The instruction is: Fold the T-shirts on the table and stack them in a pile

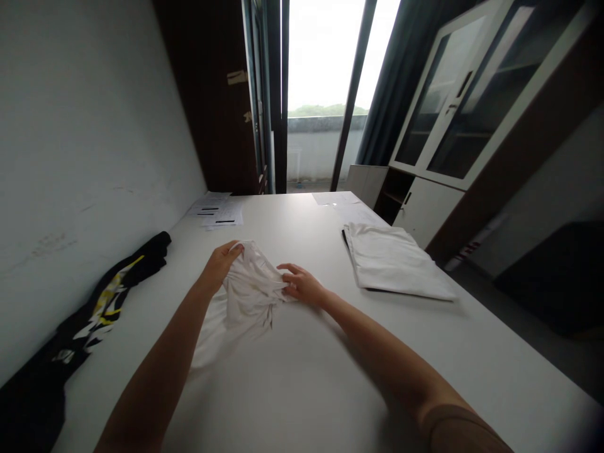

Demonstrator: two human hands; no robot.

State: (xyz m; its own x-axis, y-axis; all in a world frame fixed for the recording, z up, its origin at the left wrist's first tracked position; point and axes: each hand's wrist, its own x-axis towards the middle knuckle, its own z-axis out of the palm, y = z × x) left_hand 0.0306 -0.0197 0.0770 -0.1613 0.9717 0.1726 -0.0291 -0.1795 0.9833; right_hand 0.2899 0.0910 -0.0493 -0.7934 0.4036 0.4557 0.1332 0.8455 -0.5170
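Observation:
A crumpled white garment (pixel 255 283) lies gathered on the white table in front of me; its exact kind does not show. My left hand (pixel 224 263) pinches its far left edge between thumb and fingers, lifting that part a little. At the garment's right side, my right hand (pixel 302 284) grips a fold with the lower fingers, while the index finger stretches out above the cloth. Loose folds hang between the two hands and spread toward my left forearm.
A folded white cloth (pixel 396 261) with a dark layer beneath lies at the table's right. Black clothing with yellow and white print (pixel 104 308) lies along the left wall. Paper sheets (pixel 221 211) rest at the far left, with more sheets (pixel 335 199) at the far edge.

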